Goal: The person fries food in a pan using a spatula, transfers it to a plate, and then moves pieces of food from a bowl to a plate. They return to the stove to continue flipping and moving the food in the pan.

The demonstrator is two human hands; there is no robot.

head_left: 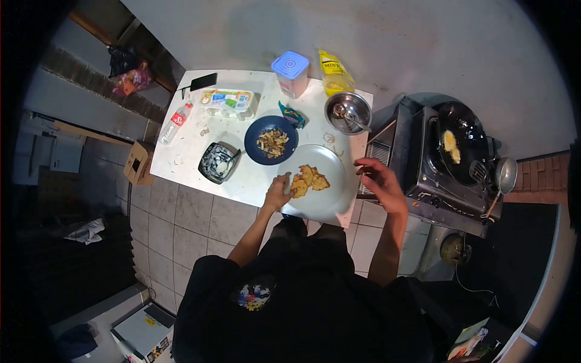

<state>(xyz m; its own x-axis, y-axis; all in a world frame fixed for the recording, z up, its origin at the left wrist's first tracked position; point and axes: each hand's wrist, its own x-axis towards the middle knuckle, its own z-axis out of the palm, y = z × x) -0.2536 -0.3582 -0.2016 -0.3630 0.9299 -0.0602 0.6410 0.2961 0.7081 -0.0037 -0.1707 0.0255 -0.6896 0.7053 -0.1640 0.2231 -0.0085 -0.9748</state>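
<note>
A grey-white plate lies at the table's near right, with several pieces of golden fried food on it. My left hand is over the plate's left rim, thumb and fingers apart, the thumb close to the nearest fried piece. I cannot make out whether it touches that piece. To the right of the plate, my right hand hangs in the air with fingers spread and slightly bent, holding nothing. Just behind the plate sits a dark blue plate with small browned pieces on it.
On the white table are a dark bowl of white paste, a bottle, an egg carton, a blue-lidded tub, a yellow packet and a metal bowl. Right stands a stove with a wok containing frying food.
</note>
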